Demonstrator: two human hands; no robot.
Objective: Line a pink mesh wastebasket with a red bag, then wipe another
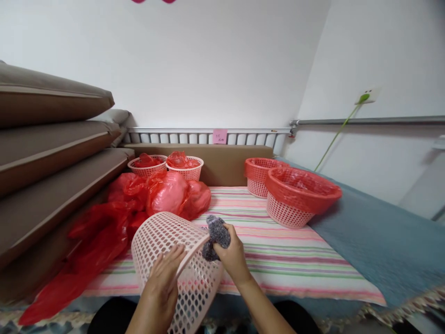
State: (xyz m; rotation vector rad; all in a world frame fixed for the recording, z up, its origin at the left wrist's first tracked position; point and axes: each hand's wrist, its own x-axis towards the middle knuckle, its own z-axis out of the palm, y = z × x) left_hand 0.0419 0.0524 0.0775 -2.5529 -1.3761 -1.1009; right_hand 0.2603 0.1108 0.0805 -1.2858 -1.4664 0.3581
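A pale pink perforated plastic basket [163,241] lies tilted on its side in front of me, its opening turned toward me. My left hand [163,278] rests on its wall and rim with the fingers curled over the edge, holding it. My right hand [232,254] is closed around a grey fuzzy cloth [216,234] and presses it against the basket's rim on the right side.
A striped cloth [278,250] covers the bed; a blue blanket [382,246] lies to the right. Loose red plastic bags [163,192] are heaped at left. Two pale baskets [186,169] with red bags stand behind them, two red-lined baskets [299,195] at right. Brown cushions [52,153] are stacked left.
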